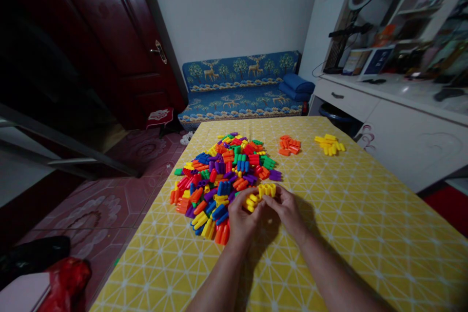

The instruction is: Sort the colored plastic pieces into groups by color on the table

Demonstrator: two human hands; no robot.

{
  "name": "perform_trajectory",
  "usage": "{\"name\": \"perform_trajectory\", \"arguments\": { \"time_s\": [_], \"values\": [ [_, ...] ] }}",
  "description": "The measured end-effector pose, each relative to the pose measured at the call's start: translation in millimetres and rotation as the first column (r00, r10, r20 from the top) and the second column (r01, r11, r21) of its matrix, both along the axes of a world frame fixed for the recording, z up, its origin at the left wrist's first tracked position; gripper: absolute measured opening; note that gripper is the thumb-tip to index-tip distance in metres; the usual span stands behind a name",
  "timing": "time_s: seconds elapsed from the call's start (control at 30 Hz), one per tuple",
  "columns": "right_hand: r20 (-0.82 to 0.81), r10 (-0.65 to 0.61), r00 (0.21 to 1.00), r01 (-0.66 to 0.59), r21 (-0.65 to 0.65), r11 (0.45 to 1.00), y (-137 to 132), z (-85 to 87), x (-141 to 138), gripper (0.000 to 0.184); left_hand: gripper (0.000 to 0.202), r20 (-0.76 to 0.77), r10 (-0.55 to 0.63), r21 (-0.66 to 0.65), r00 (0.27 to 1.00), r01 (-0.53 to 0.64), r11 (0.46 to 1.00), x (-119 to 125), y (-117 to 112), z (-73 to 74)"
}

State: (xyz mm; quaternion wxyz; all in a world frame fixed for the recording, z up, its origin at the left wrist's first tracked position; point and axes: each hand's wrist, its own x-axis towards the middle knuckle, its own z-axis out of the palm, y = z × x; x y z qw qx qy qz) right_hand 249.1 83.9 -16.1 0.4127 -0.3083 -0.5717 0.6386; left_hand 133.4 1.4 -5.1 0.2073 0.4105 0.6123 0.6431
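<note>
Around yellow pieces (267,189), curled fingers (272,203)

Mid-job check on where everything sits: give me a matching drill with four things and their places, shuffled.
Things:
1. Mixed-colour pile
2. Small orange group
3. Small yellow group
4. Nearest yellow pieces outside the pile

Places:
A. Towards the table's far right corner
B. Held by the left hand and right hand
C. On the table's left side
D. Between A and C

Pairs: 1-C, 2-D, 3-A, 4-B

Left hand (243,218), right hand (287,207), both holding yellow pieces (268,190), multicoloured pile (224,187) beside
</note>
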Motion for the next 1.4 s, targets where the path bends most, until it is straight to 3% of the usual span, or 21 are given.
{"name": "perform_trajectory", "arguments": {
  "time_s": [0.2,0.37,0.6,0.77,0.87,1.0,1.1,1.2,1.27,1.33,1.4],
  "values": [
    [-0.014,0.021,1.000,-0.022,-0.043,0.999,-0.7,4.9,-0.3,0.039,0.023,-0.099,0.066,0.004,0.993,-0.065,0.998,1.3,-0.6,3.8],
    [-0.033,-0.009,0.999,0.010,0.007,1.000,1.0,5.6,-1.5,0.038,0.017,-0.164,0.050,0.048,0.985,-0.043,0.998,1.5,0.5,1.4],
    [-0.049,-0.059,0.997,0.058,-0.018,0.998,-2.2,8.0,-0.9,0.033,0.016,-0.190,0.022,0.048,0.981,-0.013,0.999,0.4,0.1,-3.6],
    [-0.166,-0.264,0.950,0.246,-0.118,0.962,9.3,5.5,4.8,0.032,0.013,-0.247,-0.045,0.065,0.968,0.063,0.996,0.7,-1.7,-6.4],
    [-0.216,-0.347,0.912,0.317,-0.164,0.934,19.6,7.8,14.3,0.037,0.014,-0.236,-0.013,0.065,0.972,0.029,0.997,-0.1,-2.3,-4.9],
    [-0.239,-0.288,0.928,0.232,-0.235,0.944,25.1,11.9,23.6,0.048,0.019,-0.224,0.046,0.084,0.974,-0.027,0.996,-0.9,-2.2,-2.6],
    [-0.249,-0.267,0.931,0.196,-0.275,0.941,25.9,10.3,25.1,0.044,0.020,-0.235,0.031,0.118,0.972,-0.003,0.993,-0.7,-2.4,-4.0],
    [-0.167,-0.309,0.936,0.260,-0.259,0.930,33.1,4.7,29.5,0.045,0.021,-0.254,0.004,0.123,0.967,0.028,0.992,-0.2,-2.7,-7.2],
    [-0.031,-0.311,0.950,0.297,-0.216,0.930,46.0,1.0,37.6,0.050,0.020,-0.266,-0.005,0.123,0.964,0.039,0.992,-0.1,-2.8,-9.1],
    [0.148,-0.296,0.944,0.315,-0.133,0.940,67.0,-0.8,49.8,0.049,0.019,-0.263,-0.012,0.124,0.965,0.047,0.991,0.0,-2.9,-10.7],
    [0.319,-0.331,0.888,0.351,-0.005,0.936,94.5,0.2,64.6,0.041,0.018,-0.254,-0.020,0.126,0.967,0.053,0.991,0.0,-3.0,-12.1]
  ]
}}
